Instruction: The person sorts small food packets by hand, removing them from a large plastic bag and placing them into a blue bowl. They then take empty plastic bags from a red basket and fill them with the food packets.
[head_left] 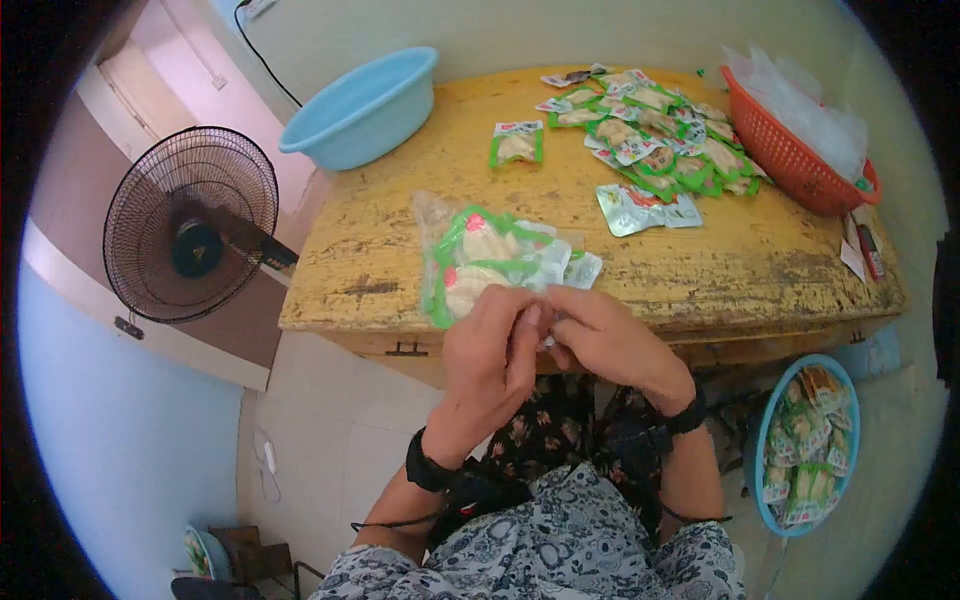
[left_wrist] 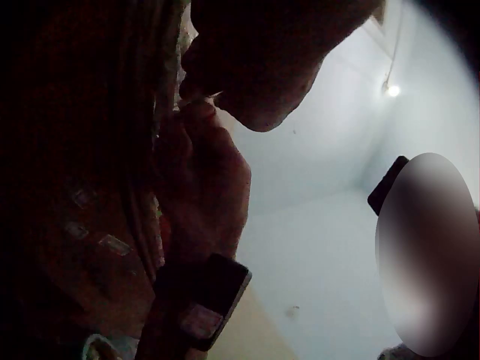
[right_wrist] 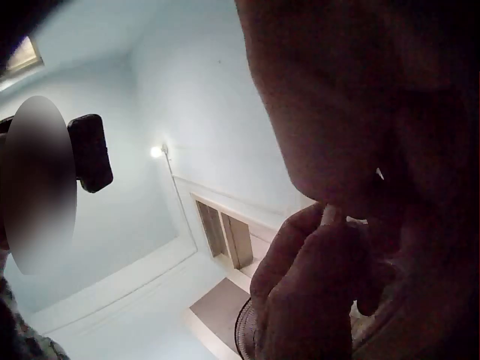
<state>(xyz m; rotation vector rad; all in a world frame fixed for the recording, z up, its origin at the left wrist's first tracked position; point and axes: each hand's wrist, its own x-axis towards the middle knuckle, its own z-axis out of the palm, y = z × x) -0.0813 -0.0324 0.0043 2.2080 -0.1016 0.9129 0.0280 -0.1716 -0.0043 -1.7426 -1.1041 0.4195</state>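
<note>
A clear plastic bag [head_left: 430,212] lies at the table's front edge, with several green-and-white food packets [head_left: 490,245] in and around it. My left hand [head_left: 490,340] and right hand [head_left: 620,345] meet at the bag's near end, fingers curled and fingertips together, pinching a small pale bit of plastic that shows between them. Most of what they grip is hidden by the fingers. In the left wrist view the left hand [left_wrist: 202,180] is dark, its fingertips against the other hand. The right wrist view also shows the fingertips close together, in shadow.
A heap of packets [head_left: 660,130] lies at the back right of the worn yellow table [head_left: 380,250], beside a red basket [head_left: 780,140]. A single packet [head_left: 517,145] and a silvery pouch [head_left: 650,210] lie nearer. A blue basin [head_left: 365,110] stands back left, a fan [head_left: 190,225] beyond; a packet-filled tub [head_left: 853,440] is right.
</note>
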